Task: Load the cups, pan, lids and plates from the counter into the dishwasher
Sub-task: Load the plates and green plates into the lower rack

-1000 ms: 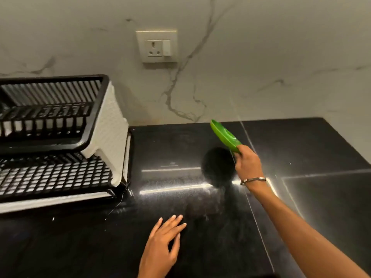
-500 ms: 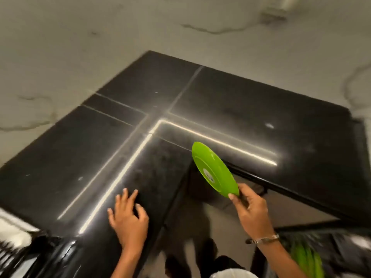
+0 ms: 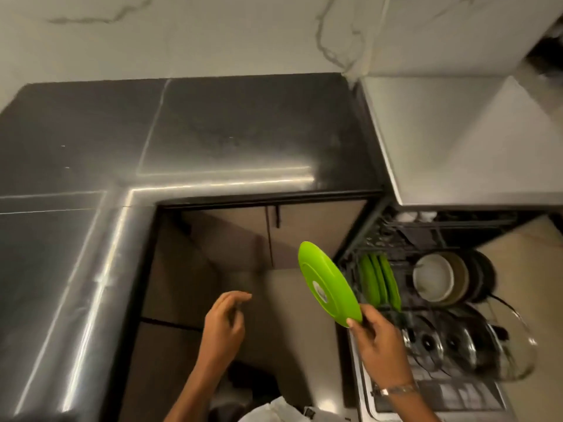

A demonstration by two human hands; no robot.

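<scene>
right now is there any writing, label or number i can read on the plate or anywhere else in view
No legible text anywhere.
Round white sticker on the underside of the bright green plastic plate gripped by the right hand: too blurred to read.
Pulled-out dishwasher rack and black stone counter: no markings visible.

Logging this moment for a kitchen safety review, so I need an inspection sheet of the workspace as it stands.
Surface: black counter, glossy, nothing on the visible part.
Job's things: green plate held tilted by its lower edge; green plates racked on edge; pan and glass lids in the dishwasher rack.
Clutter: nothing seen.
Hands: right hand grips the plate; left hand loosely curled, holding nothing.
Cables: nothing seen.
Surroundings: marble wall; brown cabinet doors.
</scene>
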